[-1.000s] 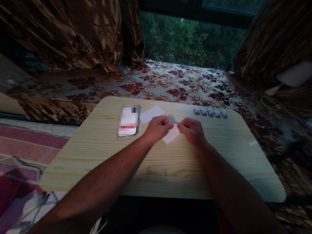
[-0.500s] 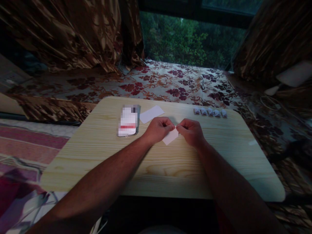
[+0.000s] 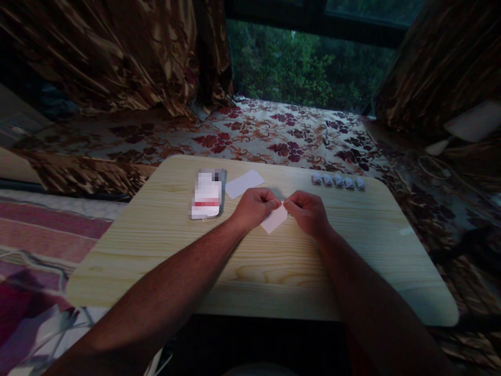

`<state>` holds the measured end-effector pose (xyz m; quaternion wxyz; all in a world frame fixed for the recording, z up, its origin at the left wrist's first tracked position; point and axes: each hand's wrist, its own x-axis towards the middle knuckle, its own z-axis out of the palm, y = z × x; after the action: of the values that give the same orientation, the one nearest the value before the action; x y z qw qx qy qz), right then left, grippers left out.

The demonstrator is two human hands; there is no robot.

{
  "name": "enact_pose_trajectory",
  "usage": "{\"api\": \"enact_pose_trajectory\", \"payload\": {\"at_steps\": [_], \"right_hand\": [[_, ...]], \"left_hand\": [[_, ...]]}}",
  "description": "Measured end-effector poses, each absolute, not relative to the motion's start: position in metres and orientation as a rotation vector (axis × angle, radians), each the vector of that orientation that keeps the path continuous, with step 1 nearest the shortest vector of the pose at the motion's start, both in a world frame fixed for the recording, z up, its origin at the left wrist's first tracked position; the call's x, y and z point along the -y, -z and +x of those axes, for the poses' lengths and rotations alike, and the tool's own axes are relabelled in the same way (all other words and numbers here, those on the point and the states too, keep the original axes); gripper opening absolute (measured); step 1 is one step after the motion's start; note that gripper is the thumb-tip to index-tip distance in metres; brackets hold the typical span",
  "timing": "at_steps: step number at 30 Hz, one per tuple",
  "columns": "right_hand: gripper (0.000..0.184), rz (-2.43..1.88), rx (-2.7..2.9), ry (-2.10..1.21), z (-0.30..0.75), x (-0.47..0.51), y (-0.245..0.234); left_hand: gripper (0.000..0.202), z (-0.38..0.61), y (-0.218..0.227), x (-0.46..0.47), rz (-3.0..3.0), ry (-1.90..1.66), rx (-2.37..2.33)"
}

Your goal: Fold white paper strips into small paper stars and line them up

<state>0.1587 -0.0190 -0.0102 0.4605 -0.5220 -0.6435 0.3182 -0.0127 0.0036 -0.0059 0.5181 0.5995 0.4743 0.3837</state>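
Between my hands is a small white piece of paper [image 3: 273, 221], its lower corner pointing toward me over the tabletop. My left hand [image 3: 256, 209] pinches its upper left part, thumb and fingers closed. My right hand [image 3: 308, 211] pinches its upper right part, close beside the left thumb. The fingers hide the paper's top edge, so I cannot tell how it is folded there. A second white paper strip [image 3: 245, 184] lies flat just beyond my left hand. Left of that strip rests a phone-shaped object [image 3: 207, 194], blurred out by pixelation.
Several small folded white paper pieces [image 3: 338, 180] stand in a row at the table's far right. The light wooden table [image 3: 156, 250] has rounded corners. Behind it is a ledge with floral cloth [image 3: 289, 130], between brown curtains [image 3: 156, 52]. A lamp-like white object [image 3: 473, 121] is at right.
Both hands stay almost in place, pinching the same paper. The view has shifted very slightly; nothing else has visibly moved.
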Motion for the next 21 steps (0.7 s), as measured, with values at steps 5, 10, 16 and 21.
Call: {"api": "enact_pose_trajectory", "payload": {"at_steps": [5,10,16,21], "right_hand": [[0.018,-1.305,1.552,-0.839,0.1580,0.0179,0.0115],[0.021,-1.324,1.620,-0.787,0.1586,0.0184,0.0097],[0.025,-1.302,1.670,-0.731,0.1590,0.0207,0.0067],[0.024,-1.326,1.666,-0.750,0.1589,0.0200,0.0083]], "left_hand": [[0.023,-0.0119,0.0054,-0.0045,1.401,-0.996,-1.160],[0.023,-0.0127,0.0060,-0.0063,1.327,-1.074,-1.123],[0.021,-0.0119,0.0078,-0.0065,1.259,-1.067,-1.070],[0.023,-0.0111,0.0057,-0.0053,1.192,-1.084,-1.052]]}}
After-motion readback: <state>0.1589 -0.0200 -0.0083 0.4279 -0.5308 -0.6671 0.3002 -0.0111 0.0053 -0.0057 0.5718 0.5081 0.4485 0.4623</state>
